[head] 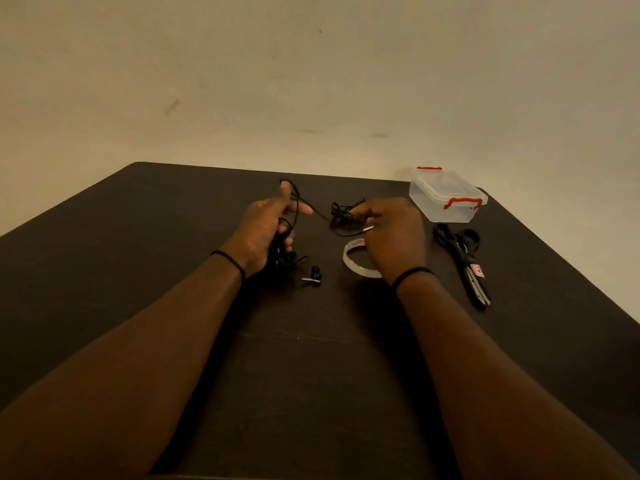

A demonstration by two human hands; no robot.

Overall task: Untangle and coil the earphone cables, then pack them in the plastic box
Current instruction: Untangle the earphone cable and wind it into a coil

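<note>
Head view: black earphone cable (334, 216) tangled between hands.

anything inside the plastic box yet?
The plastic box looks empty through its clear walls, lid on, red clips down. Black cable is outside it, held by left hand and right hand.

A dark, matt, smooth surface is shown by the table (173, 271), and the wall (311, 81) behind it is seen as pale, matt and scuffed. The box (446, 199) at the far right is made of clear, slightly frosted plastic with glossy red plastic clips, while the tape roll (349, 259) is seen as translucent and shiny. Black matt cable (341, 216) with a bright metal plug is shown, and black plastic handles with dull metal blades are seen on the scissors (464, 258).
</note>
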